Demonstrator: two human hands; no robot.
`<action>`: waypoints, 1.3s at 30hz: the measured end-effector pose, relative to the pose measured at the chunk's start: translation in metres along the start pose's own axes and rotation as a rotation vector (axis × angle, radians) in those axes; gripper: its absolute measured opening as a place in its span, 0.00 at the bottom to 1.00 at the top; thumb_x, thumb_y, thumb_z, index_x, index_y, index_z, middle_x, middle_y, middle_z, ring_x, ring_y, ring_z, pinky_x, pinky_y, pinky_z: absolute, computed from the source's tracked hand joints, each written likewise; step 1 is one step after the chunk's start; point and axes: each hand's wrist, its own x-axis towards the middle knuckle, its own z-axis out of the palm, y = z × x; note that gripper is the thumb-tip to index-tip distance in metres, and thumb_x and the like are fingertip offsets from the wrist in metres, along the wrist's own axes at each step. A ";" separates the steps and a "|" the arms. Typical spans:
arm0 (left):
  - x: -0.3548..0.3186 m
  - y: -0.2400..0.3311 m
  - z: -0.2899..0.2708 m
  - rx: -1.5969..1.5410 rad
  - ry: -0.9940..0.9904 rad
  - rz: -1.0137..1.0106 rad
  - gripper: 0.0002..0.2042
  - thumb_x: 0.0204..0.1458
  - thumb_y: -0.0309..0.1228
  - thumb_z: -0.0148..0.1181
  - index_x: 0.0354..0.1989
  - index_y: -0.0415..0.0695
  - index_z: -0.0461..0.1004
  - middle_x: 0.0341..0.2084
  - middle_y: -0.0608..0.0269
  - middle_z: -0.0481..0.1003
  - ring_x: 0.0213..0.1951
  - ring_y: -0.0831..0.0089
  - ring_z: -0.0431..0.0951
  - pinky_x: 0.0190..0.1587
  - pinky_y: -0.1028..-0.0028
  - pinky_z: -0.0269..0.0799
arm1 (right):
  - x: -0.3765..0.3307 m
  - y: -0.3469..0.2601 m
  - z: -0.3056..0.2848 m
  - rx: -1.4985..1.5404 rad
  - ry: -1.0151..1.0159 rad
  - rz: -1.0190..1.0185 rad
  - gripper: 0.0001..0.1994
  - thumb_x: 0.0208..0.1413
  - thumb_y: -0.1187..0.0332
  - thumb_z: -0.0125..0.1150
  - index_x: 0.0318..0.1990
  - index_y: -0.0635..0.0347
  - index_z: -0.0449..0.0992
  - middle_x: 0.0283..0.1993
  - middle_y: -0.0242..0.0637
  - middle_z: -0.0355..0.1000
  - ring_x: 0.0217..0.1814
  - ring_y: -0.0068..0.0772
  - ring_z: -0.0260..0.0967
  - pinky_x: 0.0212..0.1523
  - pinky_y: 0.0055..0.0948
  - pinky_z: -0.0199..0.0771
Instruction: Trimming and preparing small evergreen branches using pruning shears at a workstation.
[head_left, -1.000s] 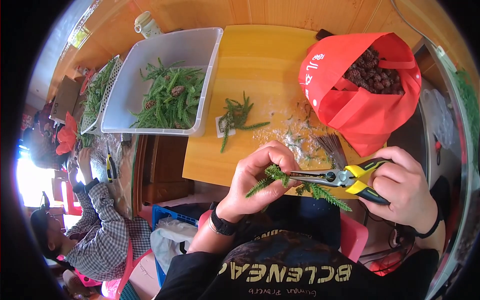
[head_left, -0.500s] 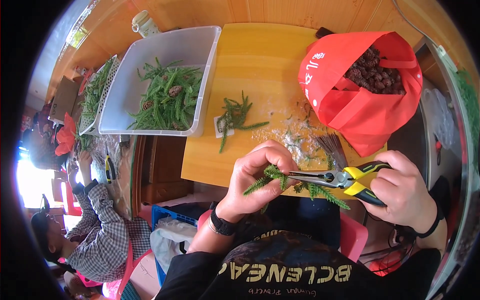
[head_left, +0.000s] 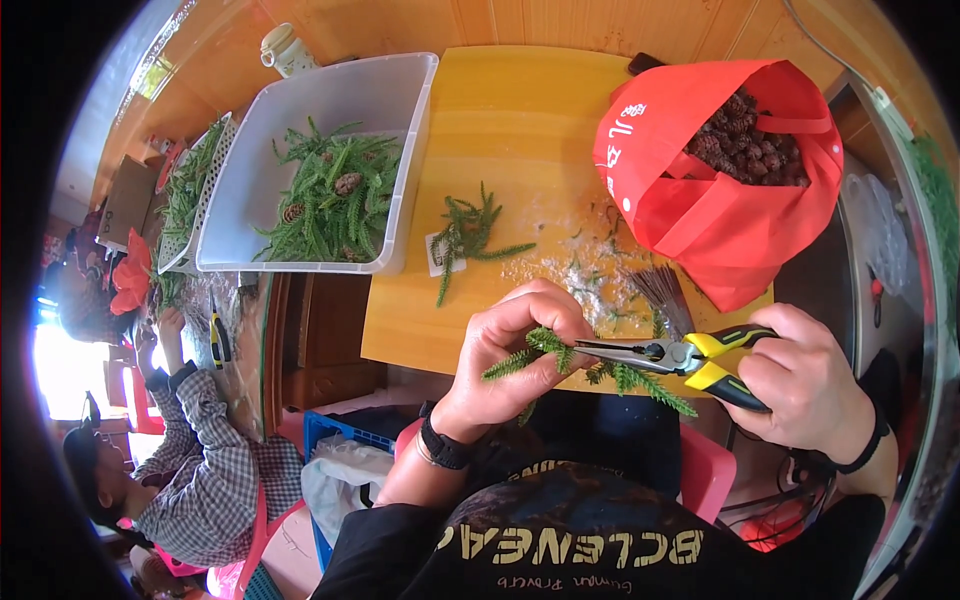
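Observation:
My left hand (head_left: 515, 355) pinches a green artificial pine sprig (head_left: 652, 388) at the front edge of the table. Wrapped round the yellow and black handles of long-nose pliers (head_left: 680, 356), my right hand (head_left: 805, 372) is closed. The pliers' jaws point left and reach to the sprig beside my left fingertips; what exactly they grip there is hidden. Another pine sprig (head_left: 465, 238) lies on the table, partly over a small white tag. A bundle of thin dark wires (head_left: 662, 298) rests just beyond the pliers, near white powder and green scraps (head_left: 585, 285).
A clear plastic bin (head_left: 240, 190) with pine sprigs and cones stands at the left. On the right, a red bag (head_left: 720, 215) full of pine cones sits on the yellow table (head_left: 520, 110). Another person (head_left: 210, 460) works farther left, near a second pair of pliers (head_left: 219, 338).
Hardly anything differs. The pliers and sprig have shifted very slightly left, and both hands keep their grip.

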 end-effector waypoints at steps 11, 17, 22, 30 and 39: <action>0.000 0.002 0.011 0.004 0.011 -0.034 0.06 0.44 0.21 0.58 0.24 0.41 0.66 0.25 0.61 0.66 0.28 0.70 0.72 0.29 0.74 0.70 | -0.008 -0.002 -0.005 -0.030 -0.003 0.012 0.14 0.23 0.72 0.67 0.12 0.61 0.63 0.15 0.38 0.59 0.25 0.44 0.64 0.26 0.35 0.68; -0.003 0.006 0.011 -0.168 0.034 -0.106 0.10 0.45 0.26 0.63 0.29 0.42 0.65 0.27 0.60 0.66 0.29 0.69 0.72 0.30 0.73 0.70 | -0.006 -0.001 -0.005 0.177 -0.075 0.134 0.12 0.29 0.70 0.68 0.18 0.64 0.68 0.17 0.40 0.63 0.26 0.46 0.65 0.27 0.37 0.68; -0.005 0.002 0.003 -0.344 -0.043 -0.088 0.10 0.48 0.22 0.60 0.36 0.39 0.65 0.33 0.56 0.68 0.32 0.66 0.76 0.34 0.69 0.76 | -0.006 0.006 -0.006 0.459 -0.081 0.195 0.11 0.34 0.69 0.66 0.21 0.65 0.68 0.18 0.41 0.63 0.24 0.50 0.65 0.39 0.41 0.72; -0.007 0.001 0.000 -0.435 -0.011 -0.086 0.12 0.48 0.25 0.62 0.36 0.39 0.65 0.33 0.55 0.68 0.30 0.66 0.76 0.33 0.67 0.76 | 0.000 0.005 -0.016 0.364 -0.128 0.191 0.12 0.37 0.66 0.66 0.21 0.64 0.69 0.20 0.42 0.66 0.31 0.50 0.68 0.39 0.39 0.71; -0.009 0.013 -0.002 -0.296 0.011 -0.051 0.11 0.46 0.22 0.62 0.34 0.37 0.66 0.28 0.57 0.70 0.30 0.67 0.78 0.31 0.73 0.76 | 0.007 0.001 -0.013 0.232 -0.093 0.111 0.13 0.38 0.64 0.67 0.20 0.61 0.70 0.23 0.40 0.67 0.36 0.46 0.69 0.34 0.36 0.71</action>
